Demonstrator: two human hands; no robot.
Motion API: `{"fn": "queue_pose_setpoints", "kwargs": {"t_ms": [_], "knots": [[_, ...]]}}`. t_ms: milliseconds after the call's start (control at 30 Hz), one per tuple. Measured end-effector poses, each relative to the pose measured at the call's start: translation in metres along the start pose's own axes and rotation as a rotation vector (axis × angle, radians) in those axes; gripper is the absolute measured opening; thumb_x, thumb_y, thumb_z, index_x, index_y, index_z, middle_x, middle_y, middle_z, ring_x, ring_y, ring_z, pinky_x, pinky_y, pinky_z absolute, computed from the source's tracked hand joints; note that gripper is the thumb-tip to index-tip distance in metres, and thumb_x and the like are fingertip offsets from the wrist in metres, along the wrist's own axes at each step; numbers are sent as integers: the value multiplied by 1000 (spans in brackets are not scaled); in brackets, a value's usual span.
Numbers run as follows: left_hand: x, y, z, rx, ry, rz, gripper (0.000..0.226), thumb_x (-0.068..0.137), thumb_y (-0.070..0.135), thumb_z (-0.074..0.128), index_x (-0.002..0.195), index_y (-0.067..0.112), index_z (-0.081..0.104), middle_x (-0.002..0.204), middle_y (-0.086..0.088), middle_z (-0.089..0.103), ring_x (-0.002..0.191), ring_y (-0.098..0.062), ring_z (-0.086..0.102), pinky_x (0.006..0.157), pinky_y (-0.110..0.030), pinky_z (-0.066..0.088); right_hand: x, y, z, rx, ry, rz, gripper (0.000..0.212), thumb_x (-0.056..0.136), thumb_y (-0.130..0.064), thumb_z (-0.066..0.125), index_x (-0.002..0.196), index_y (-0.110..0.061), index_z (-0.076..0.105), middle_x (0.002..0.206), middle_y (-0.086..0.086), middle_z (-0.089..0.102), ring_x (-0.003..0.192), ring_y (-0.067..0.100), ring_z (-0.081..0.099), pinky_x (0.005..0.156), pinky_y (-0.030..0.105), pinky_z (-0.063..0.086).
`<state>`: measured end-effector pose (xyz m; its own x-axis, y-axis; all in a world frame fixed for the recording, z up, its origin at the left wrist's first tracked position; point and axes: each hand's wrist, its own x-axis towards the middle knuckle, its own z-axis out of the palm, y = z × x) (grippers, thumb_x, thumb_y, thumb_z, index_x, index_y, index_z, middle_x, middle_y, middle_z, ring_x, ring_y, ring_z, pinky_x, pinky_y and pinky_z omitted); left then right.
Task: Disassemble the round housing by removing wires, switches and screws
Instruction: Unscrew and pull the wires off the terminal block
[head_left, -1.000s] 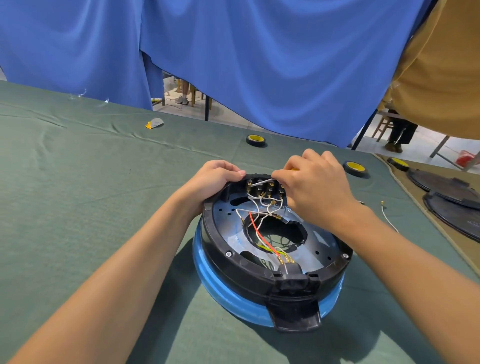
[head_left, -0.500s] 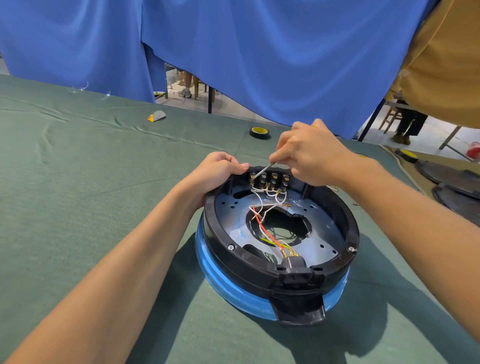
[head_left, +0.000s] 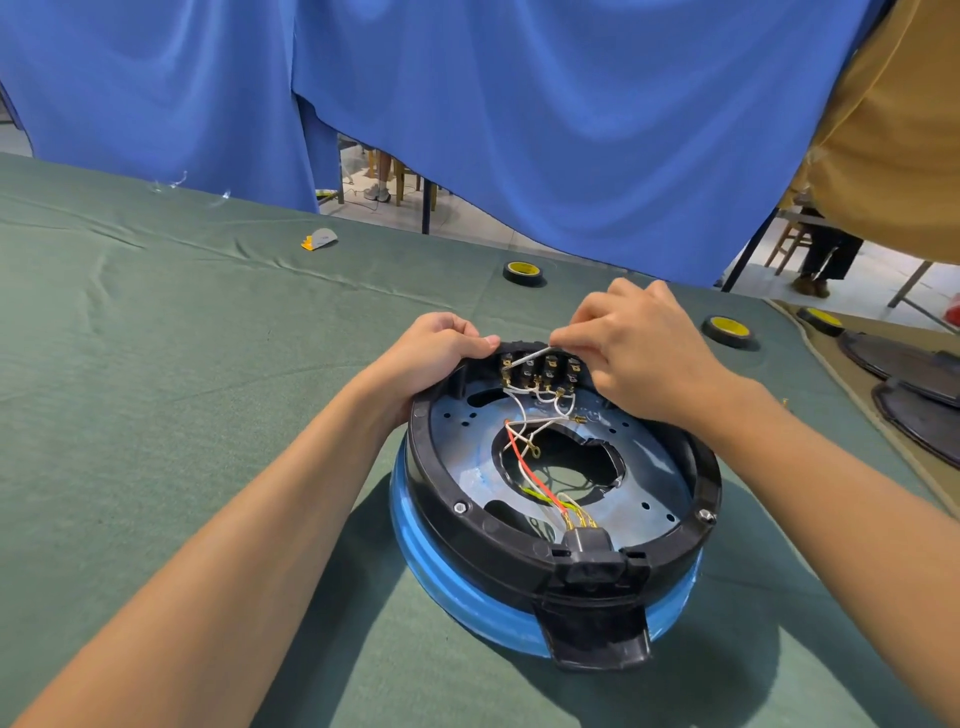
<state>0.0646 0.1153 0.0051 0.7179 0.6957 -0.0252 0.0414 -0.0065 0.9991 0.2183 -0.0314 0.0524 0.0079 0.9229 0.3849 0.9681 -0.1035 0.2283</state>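
The round housing (head_left: 649, 499), black rim over a blue base, lies on the green cloth with its inside facing up. A switch block (head_left: 540, 370) with brass terminals sits at its far edge. White wires (head_left: 540, 423) and a red wire (head_left: 524, 462) run from it across the central hole to a black connector (head_left: 589, 543) at the near edge. My left hand (head_left: 436, 353) grips the far left rim. My right hand (head_left: 631, 343) pinches a white wire (head_left: 527, 357) that stretches taut to the leftmost terminal. Hex screws (head_left: 460, 507) sit in the rim.
Black-and-yellow tape rolls (head_left: 522, 272) (head_left: 729, 330) lie beyond the housing. Dark round plates (head_left: 914, 364) rest at the right on a brown cloth. A small yellow-grey object (head_left: 319, 240) lies far left. Blue curtains hang behind the table.
My right hand rose with the white wire, then came back down closer to the switch block; it still pinches the wire. My left hand stays on the rim. The camera view shifted slightly.
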Motion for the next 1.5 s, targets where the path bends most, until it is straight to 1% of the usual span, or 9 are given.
{"fn": "queue_pose_setpoints", "kwargs": {"t_ms": [267, 433, 600, 700, 767, 900, 1000, 1200, 1500], "knots": [[-3, 2, 0, 24, -4, -10, 22, 89, 15, 69, 74, 12, 53, 51, 4, 60, 44, -9, 58, 42, -18, 45, 38, 13, -14, 58, -237, -57, 31, 96, -12, 54, 104, -35, 73, 106, -8, 63, 95, 12, 35, 80, 35, 20], [-4, 4, 1, 29, 6, -12, 23, 89, 13, 69, 74, 12, 52, 51, 3, 57, 42, -8, 56, 41, -17, 44, 60, 19, -20, 162, -381, -40, 21, 95, -18, 59, 102, -30, 75, 102, -7, 65, 94, 6, 41, 98, 40, 29], [-4, 5, 1, 35, 11, -8, 23, 88, 12, 69, 73, 12, 52, 55, 1, 57, 43, -8, 56, 42, -17, 45, 57, 21, -17, 310, -422, 29, 20, 94, -16, 60, 99, -27, 76, 97, -6, 68, 87, -3, 52, 78, 20, 34], [-3, 4, 1, 33, 9, -8, 23, 88, 12, 69, 72, 12, 52, 54, 1, 57, 43, -9, 56, 43, -17, 45, 46, 18, -13, 321, -354, 87, 23, 93, -16, 58, 97, -30, 75, 88, -13, 65, 96, 15, 51, 89, 32, 36], [-3, 4, 0, 29, 8, -7, 23, 88, 12, 69, 72, 12, 52, 53, 2, 58, 43, -9, 57, 43, -17, 45, 36, 10, -10, 260, -259, 84, 27, 93, -13, 57, 101, -31, 75, 82, -19, 58, 95, 14, 44, 87, 36, 30], [-4, 4, 0, 24, 5, -8, 23, 89, 13, 69, 72, 12, 53, 51, 3, 60, 44, -8, 58, 43, -17, 46, 14, -3, -9, 83, -82, 47, 30, 95, -17, 54, 107, -36, 72, 100, -6, 63, 95, 17, 39, 77, 35, 20], [-5, 4, -1, 29, 3, -9, 23, 89, 14, 70, 73, 12, 53, 52, 3, 60, 45, -8, 59, 43, -18, 47, 2, -9, -5, 50, 3, 68, 32, 92, -12, 54, 105, -33, 74, 98, -3, 65, 95, 21, 42, 76, 36, 22], [-5, 5, 1, 40, 10, -2, 23, 89, 12, 69, 72, 11, 52, 52, 3, 58, 44, -7, 57, 43, -17, 45, -12, -12, 10, 206, 48, 177, 31, 94, -11, 53, 108, -29, 74, 100, -3, 65, 100, 20, 44, 82, 39, 25], [-7, 5, 1, 31, 11, -2, 24, 89, 12, 69, 72, 12, 52, 54, 0, 59, 44, -8, 58, 43, -17, 46, -10, -5, 16, 293, 59, 127, 29, 91, -8, 58, 103, -28, 76, 98, -7, 65, 93, 7, 33, 78, 32, 14]]}}
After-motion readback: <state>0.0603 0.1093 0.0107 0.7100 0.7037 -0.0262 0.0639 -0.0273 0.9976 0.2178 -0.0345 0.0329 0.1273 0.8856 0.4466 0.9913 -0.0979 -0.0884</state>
